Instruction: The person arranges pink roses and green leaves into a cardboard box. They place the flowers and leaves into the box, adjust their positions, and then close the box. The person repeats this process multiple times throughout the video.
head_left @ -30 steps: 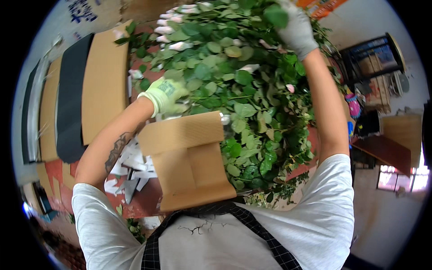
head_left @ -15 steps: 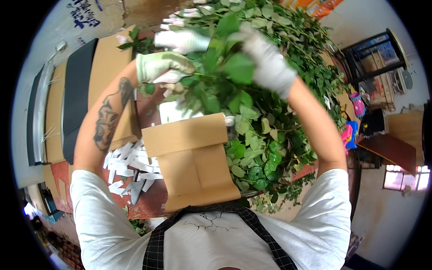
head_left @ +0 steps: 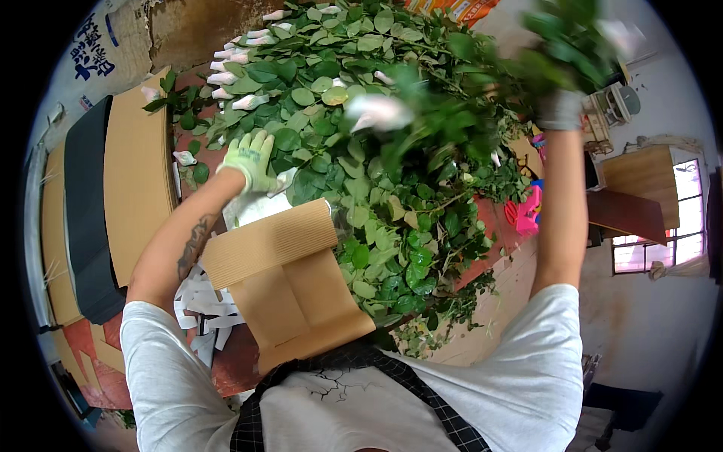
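The gloved left hand (head_left: pixel 251 157) rests open on the leafy stem pile (head_left: pixel 392 151), just beyond the corrugated cardboard sheet (head_left: pixel 290 290). The right hand (head_left: pixel 561 105), raised beside the pile, grips a blurred leafy bunch (head_left: pixel 568 38).

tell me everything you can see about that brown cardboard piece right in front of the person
The brown cardboard piece is ribbed corrugated sheet, tan and matte. It has two parts: a wider band lying across the top and a longer panel with a lengthwise crease running down toward the person's apron. It lies flat on the reddish table, tilted slightly. Its right edge meets the heap of leafy stems, white paper strips lie at its left, and the gloved left hand rests just above it, not touching.
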A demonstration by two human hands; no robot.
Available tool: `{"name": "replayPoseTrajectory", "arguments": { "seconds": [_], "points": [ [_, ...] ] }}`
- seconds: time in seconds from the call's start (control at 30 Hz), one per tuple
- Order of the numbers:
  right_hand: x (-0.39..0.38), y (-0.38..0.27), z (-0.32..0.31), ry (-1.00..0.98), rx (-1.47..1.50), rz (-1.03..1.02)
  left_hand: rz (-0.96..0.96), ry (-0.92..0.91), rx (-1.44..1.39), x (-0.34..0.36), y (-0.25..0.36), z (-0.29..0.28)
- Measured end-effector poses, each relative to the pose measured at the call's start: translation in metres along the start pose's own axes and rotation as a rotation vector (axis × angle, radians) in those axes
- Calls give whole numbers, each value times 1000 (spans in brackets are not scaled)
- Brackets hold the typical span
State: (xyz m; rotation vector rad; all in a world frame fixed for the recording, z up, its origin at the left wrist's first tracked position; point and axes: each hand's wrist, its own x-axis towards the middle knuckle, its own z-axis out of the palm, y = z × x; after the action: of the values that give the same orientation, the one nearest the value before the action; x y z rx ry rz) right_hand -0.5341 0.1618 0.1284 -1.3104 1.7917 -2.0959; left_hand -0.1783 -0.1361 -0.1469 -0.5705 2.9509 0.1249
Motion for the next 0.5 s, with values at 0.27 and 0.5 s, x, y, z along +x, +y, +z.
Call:
{"name": "replayPoseTrajectory", "arguments": {
  "seconds": [0.27, 0.5],
  "points": [
    [6, -30, -78, 346, -78, -140, 374, 20, -720, 21, 73, -74],
    [-6, 26, -11, 157, -200, -422, 181, 127, -2023, 95, 194, -121]
  ]
}}
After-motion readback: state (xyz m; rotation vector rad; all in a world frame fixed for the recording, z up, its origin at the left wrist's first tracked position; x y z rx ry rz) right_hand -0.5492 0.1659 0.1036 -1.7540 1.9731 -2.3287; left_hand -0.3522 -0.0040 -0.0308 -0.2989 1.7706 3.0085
